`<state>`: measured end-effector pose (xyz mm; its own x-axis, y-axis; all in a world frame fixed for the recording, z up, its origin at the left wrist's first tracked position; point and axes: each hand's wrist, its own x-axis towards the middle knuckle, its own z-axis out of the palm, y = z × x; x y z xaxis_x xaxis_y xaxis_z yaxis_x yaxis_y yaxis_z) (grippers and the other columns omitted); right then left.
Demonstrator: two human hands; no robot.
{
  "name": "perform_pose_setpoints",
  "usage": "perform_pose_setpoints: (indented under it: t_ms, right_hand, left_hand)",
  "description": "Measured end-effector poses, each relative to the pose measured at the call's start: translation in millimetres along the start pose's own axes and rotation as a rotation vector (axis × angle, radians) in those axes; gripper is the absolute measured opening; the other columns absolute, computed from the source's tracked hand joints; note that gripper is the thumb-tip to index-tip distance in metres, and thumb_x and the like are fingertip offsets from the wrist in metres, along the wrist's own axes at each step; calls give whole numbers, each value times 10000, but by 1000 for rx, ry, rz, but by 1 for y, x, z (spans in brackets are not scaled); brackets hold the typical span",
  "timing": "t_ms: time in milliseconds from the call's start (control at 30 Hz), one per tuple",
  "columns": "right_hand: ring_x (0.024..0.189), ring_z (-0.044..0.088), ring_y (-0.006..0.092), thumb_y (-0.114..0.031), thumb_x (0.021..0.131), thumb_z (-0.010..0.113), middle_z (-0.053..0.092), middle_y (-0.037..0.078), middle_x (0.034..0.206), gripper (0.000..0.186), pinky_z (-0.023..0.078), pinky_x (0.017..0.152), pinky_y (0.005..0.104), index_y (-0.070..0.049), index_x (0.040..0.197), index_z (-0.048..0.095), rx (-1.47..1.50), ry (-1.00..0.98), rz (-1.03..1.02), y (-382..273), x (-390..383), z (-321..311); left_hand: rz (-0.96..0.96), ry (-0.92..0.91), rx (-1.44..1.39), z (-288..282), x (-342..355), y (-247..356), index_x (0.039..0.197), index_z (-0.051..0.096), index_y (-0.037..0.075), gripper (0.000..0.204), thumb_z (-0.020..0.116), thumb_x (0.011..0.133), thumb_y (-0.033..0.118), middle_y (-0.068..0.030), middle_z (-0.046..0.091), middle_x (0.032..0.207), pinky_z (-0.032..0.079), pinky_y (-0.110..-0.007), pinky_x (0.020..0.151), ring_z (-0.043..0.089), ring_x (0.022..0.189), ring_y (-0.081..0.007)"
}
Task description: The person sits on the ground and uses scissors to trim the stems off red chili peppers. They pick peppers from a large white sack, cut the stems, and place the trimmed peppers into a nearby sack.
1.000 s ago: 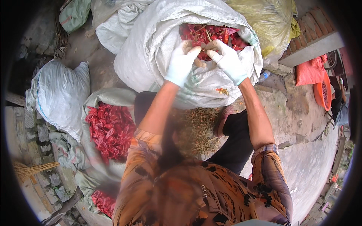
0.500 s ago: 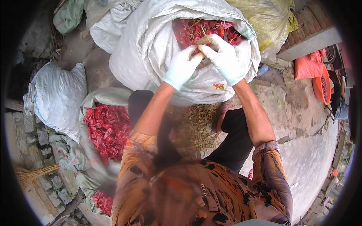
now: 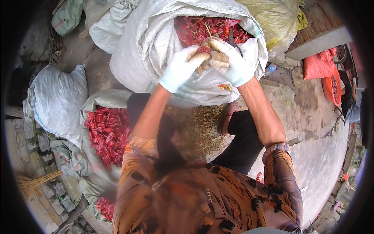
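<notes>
My gloved left hand (image 3: 182,66) is closed, a dried red chili (image 3: 203,50) between its thumb and fingers. Against it, the fingers of my gloved right hand (image 3: 230,62) are curled in and meet the same chili; the gloves' fingertips are stained brown. Beyond the right hand a dark, pointed, blade-like thing (image 3: 231,37) sticks up; whether that hand holds it is hidden. Both hands are over the near rim of a big white woven sack (image 3: 140,50), its mouth rolled back. Inside lie many dried red chilies (image 3: 191,29) with pale stems.
At my left an open sack holds more red chilies (image 3: 107,134), beside a full white sack (image 3: 58,101). Stems and scraps (image 3: 206,124) litter the ground between my feet. A yellowish plastic bag (image 3: 269,23) stands far right, with an orange basin (image 3: 331,87) and a brick ledge (image 3: 319,43).
My hands have shifted slightly left and the fingers have opened up toward my view, so a red chili now shows in the left hand. The sacks have barely moved in view.
</notes>
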<state>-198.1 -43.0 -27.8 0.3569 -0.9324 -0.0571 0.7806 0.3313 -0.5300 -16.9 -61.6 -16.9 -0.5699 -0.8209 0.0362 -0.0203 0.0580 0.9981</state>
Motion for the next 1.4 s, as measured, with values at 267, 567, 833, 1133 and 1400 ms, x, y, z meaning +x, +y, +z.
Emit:
perform_pose_setpoints:
  t_ms: [267,567,833,1133,1400]
  right_hand:
    - [449,349,-5,-202,977,526,540,-38,685,236,241,396,160,-3,1074,608,-685,128,-14,-25,-15,21]
    - [731,633,137,-411,913,605,696,81,868,395,495,645,263,-58,1065,692,-1600,297,201,-42,-30,-7]
    - [971,647,335,-445,830,651,675,209,1002,455,494,849,422,-86,1111,655,-1989,986,-246,-79,77,-122]
    - [672,589,169,-229,865,651,603,51,838,228,474,568,297,-56,1012,629,-1210,681,-339,-47,59,-28]
    - [630,552,68,-172,921,624,643,18,845,191,437,534,214,-32,1049,597,-782,445,-284,7,13,7]
  left_hand:
    - [-63,-94,-85,9,-7,4,1030,610,-11,230,577,945,200,-41,648,846,462,-227,704,583,766,-68]
    - [75,259,-105,-15,5,-11,962,613,46,191,700,855,179,-14,629,790,395,-196,519,596,615,-64]
    - [-177,301,-364,13,10,-2,883,643,18,222,639,915,238,-14,598,697,411,-210,456,552,545,-74]
    - [64,408,89,-6,16,-15,1139,659,-12,307,613,924,203,-27,679,977,481,-214,689,587,782,-59]
    - [-175,47,-392,5,13,-11,1145,604,-29,356,619,914,242,-58,670,983,492,-254,804,616,898,-110]
